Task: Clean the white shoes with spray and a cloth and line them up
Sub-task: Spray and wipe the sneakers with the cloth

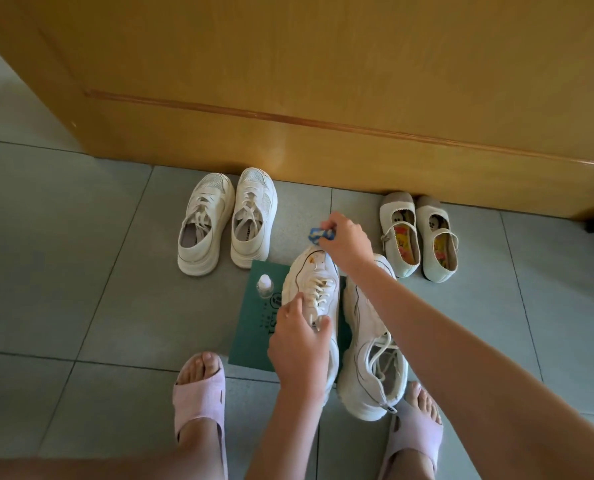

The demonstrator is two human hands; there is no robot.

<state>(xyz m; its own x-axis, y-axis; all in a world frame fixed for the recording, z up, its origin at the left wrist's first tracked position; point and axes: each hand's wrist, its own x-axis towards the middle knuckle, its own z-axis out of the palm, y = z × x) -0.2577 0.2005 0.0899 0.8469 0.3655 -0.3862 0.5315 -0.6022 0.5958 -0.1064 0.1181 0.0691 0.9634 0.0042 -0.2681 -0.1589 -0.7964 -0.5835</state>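
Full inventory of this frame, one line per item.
floor: 1, grey tiles, throughout
wooden panel: 1, tan, top
green mat: 1, green, floor centre
stained sneaker: 1, white, brown-marked toe, on mat
second sneaker: 1, white, just right of it
mesh sneakers: 2, white, left, by wooden panel
strap shoes: 2, cream, right, by panel
spray bottle: 1, clear, white cap, on mat
cloth: 1, blue, pinched above stained toe
slippers: 2, pink, on the feet
left hand: 1, grips stained sneaker at laces
right hand: 1, fingers pinch cloth
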